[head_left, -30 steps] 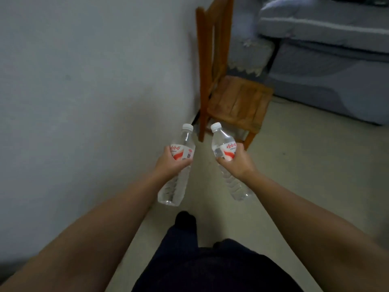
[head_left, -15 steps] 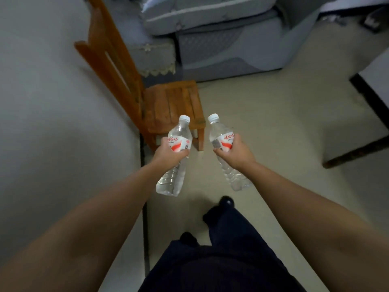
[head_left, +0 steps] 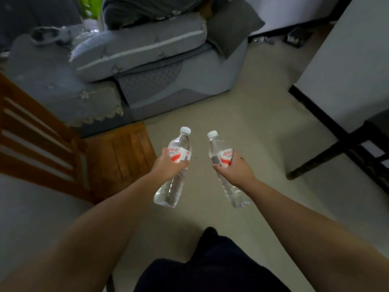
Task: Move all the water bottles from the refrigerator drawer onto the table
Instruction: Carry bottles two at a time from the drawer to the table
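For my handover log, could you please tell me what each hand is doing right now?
Left hand: closed on left water bottle.
Right hand: closed on right water bottle.

The floor [head_left: 242, 114] is pale and smooth. A grey sofa [head_left: 147, 51] with a dark cushion [head_left: 233, 28] stands at the far side. A brown wooden chair [head_left: 88, 161] is on the left. A white wall [head_left: 353, 60] is on the right, with dark table legs [head_left: 328, 154] below it. The room is dim.
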`<state>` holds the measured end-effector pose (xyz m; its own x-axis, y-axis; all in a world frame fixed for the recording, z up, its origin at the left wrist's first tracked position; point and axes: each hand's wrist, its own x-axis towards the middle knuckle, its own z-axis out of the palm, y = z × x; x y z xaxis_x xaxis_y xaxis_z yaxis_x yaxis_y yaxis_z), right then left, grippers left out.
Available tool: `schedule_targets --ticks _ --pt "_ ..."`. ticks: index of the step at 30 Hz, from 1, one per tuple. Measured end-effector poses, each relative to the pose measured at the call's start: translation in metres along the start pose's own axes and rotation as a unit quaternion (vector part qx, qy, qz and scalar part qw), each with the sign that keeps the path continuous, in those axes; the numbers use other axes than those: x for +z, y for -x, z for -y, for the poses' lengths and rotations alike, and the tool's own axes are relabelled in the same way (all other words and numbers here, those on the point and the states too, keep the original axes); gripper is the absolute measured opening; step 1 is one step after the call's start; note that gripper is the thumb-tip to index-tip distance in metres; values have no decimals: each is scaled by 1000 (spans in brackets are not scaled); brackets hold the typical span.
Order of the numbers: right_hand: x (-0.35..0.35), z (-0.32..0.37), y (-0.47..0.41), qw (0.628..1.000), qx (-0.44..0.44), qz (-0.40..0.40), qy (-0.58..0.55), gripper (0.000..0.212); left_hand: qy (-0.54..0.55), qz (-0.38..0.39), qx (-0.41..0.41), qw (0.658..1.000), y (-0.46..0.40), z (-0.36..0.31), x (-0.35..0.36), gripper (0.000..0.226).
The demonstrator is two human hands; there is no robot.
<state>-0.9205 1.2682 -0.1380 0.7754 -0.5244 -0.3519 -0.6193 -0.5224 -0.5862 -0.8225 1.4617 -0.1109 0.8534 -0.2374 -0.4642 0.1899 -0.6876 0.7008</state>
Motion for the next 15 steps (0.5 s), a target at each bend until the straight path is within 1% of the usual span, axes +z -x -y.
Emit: schedule_targets --ticks 4,7,11,15 --pt "-39 -7 -46 999 18 -28 -1 61 12 17 16 1000 -44 -52 20 71" --pt "-55 -13 -73 998 47 -47 -16 61 -16 41 30 999 -73 -81 37 71" --pt "-71 -19 -111 994 82 -64 -24 63 -42 90 59 993 -119 -121 56 71" --pt "-91 -23 -157 983 133 -116 -48 64 -91 137 103 981 -179 -164 70 64"
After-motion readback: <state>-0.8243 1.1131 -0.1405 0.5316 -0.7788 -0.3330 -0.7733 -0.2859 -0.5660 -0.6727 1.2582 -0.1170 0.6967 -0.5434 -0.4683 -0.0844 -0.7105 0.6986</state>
